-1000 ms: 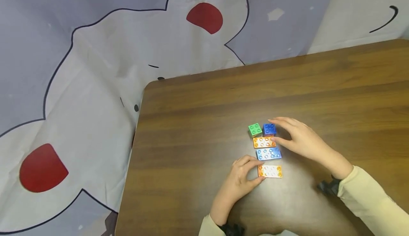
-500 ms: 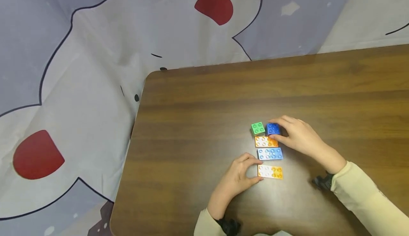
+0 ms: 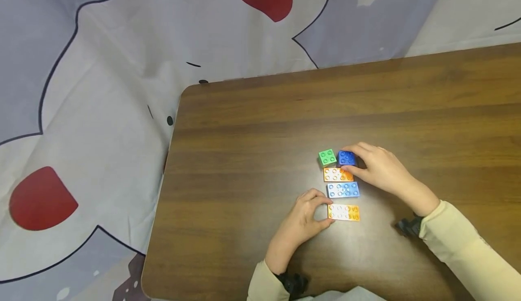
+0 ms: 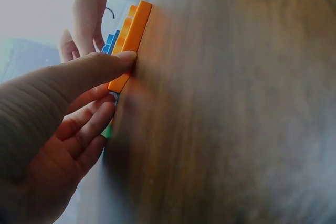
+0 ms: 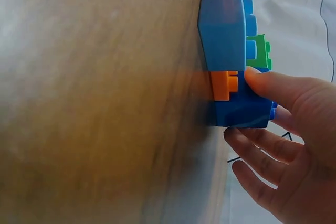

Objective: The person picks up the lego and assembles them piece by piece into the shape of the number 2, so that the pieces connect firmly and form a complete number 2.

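A printed cloth (image 3: pixel 118 83) is seen beyond the far and left edges of the wooden table (image 3: pixel 228 156); the table serves as a flat support, on which every block is set with its studs up.

The right hand (image 3: pixel 380 167) is brought in from the side, apparently so that the neighbouring blocks are left unobstructed; the dark blue block (image 3: pixel 347 158) is pinched between thumb and forefinger, across its near and far faces; the remaining fingers are held off it, as shown in the right wrist view. The left hand (image 3: pixel 303 215) is applied to the left end of the near orange block (image 3: pixel 343 212); its long sides are pinched between thumb and fingers, presumably to steady it, and its studs are left uncovered.

The three long blocks are laid roughly parallel, crosswise to the person; the light blue block (image 3: pixel 343 190) is placed in the middle, with a wider gap to the near orange block than to the far orange block (image 3: pixel 338 174).

The two small square blocks are located just beyond the far orange block; the green block (image 3: pixel 327 158) is positioned left of the dark blue block, slightly turned, and is touched by neither hand.
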{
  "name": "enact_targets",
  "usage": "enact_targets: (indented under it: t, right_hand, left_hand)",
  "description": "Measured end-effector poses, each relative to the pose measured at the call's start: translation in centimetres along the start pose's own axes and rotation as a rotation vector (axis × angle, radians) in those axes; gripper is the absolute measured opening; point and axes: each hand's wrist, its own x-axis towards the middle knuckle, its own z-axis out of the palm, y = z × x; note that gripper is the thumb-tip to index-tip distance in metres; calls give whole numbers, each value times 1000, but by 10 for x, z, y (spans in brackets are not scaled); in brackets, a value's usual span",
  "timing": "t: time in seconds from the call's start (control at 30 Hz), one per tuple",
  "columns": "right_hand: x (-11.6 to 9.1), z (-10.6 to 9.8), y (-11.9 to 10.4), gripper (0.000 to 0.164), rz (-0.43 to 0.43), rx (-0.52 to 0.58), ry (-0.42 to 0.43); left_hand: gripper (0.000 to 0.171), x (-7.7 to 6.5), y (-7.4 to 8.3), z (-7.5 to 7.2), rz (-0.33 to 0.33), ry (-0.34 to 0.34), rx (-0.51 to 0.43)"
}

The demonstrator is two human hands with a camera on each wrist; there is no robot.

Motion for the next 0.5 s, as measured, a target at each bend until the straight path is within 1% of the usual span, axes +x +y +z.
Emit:
enact_targets:
  t: [0.2, 0.37, 0.5]
  right_hand:
    - [-3, 2, -1, 42, 14, 9, -4]
    - [-5, 5, -1, 42, 15, 46, -12]
    - [-7, 9, -1, 41, 9, 75, -9]
  left_hand:
    - [37, -2, 1, 1, -8, 12, -22]
    - [36, -5, 2, 4, -9, 45, 3]
    - [35, -7, 2, 6, -17, 58, 14]
